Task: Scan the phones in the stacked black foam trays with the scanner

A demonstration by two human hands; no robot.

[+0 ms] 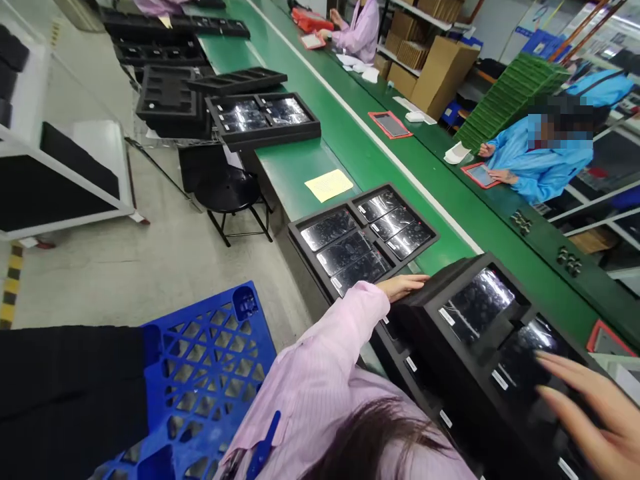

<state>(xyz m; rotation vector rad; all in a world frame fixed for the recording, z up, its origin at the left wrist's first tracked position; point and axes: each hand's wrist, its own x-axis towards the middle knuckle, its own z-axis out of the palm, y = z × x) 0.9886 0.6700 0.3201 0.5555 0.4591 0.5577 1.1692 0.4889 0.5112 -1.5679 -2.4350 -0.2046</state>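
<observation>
- The green conveyor table runs the length of the view; everything below is placed against it.
- A stack of black trays with glossy screens sits at its near end, tilted.
- A flat black tray of screens lies on the table just beyond the stack.
- The right hand rests on the stack's near side, fingers spread flat.
- The left hand presses the stack's far corner, fingers straight, gripping nothing.
- A yellow note lies farther along the table.

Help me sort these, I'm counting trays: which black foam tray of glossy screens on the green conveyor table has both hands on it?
The nearest black foam tray, atop the stack at lower right: left hand on its far corner, right hand on its near end. The other trays lie untouched.
</observation>
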